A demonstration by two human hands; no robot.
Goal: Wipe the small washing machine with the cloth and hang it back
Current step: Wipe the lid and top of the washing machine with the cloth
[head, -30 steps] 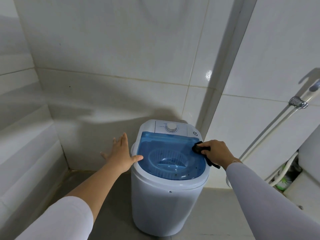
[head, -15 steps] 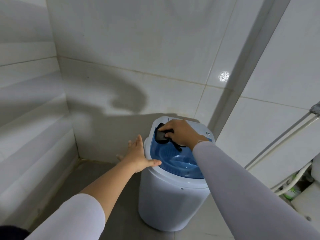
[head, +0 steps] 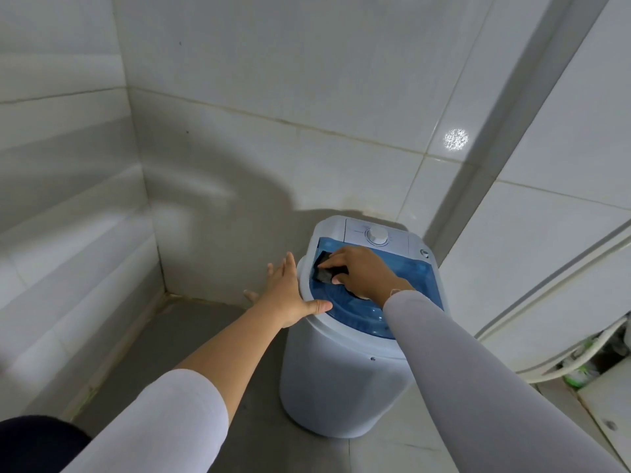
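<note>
cloth (head: 323, 272) bunched dark under my right hand (head: 362, 273), fingers curled over it, pressed onto the blue lid (head: 409, 285) at its left edge, just right of frame centre. my left hand (head: 290, 297) is spread flat and empty against the small washing machine (head: 341, 380), thumb on the white rim, i'd say to brace the light tub. hanging comes later.

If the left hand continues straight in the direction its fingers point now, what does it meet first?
Most likely the tiled back wall. The left hand lies open beside the washing machine, thumb on its rim, fingers aimed past it toward the wall. Depth is uncertain.
</note>
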